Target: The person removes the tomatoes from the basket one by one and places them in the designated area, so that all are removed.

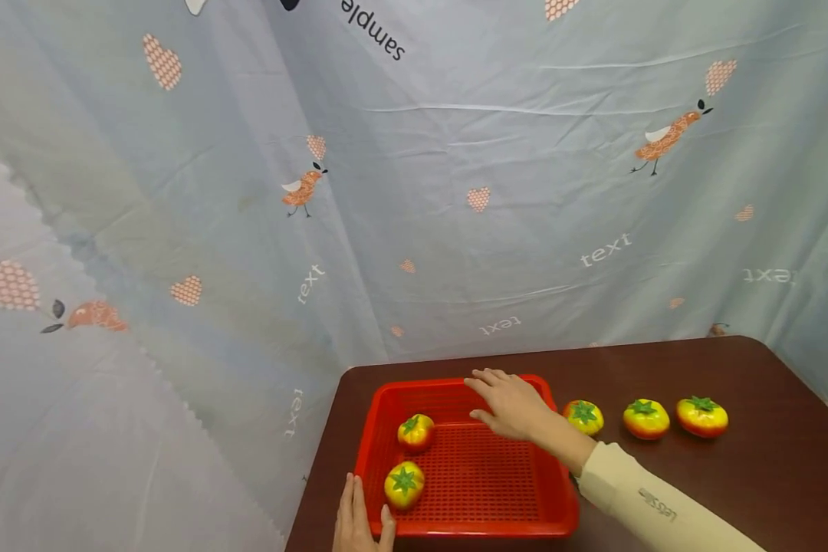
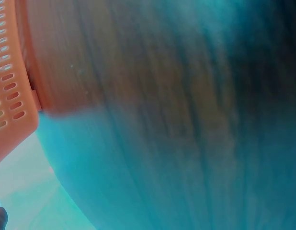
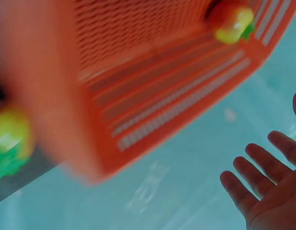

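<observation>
A red plastic basket point(image 1: 483, 529) with slotted walls sits on the table. Two glossy yellow-and-red fruits with green star-shaped tops, like tomatoes or persimmons, lie in its left half: a rear fruit point(image 1: 416, 435) and a front fruit point(image 1: 404, 486). My left hand point(image 1: 360, 525) is at the basket's front left corner, fingers extended along the rim. Over the basket's back right part hovers my right hand point(image 1: 514, 405), its fingers spread and holding nothing. In the right wrist view that hand point(image 3: 275, 191) appears with straight fingers, apart from the basket wall.
Right of the basket, three similar fruits stand in a row: a near one point(image 1: 585, 418) close to the rim, a middle one point(image 1: 646, 419) and a far one point(image 1: 702, 417). The dark brown table point(image 1: 752, 491) ends at a patterned curtain point(image 1: 414, 307) behind and left.
</observation>
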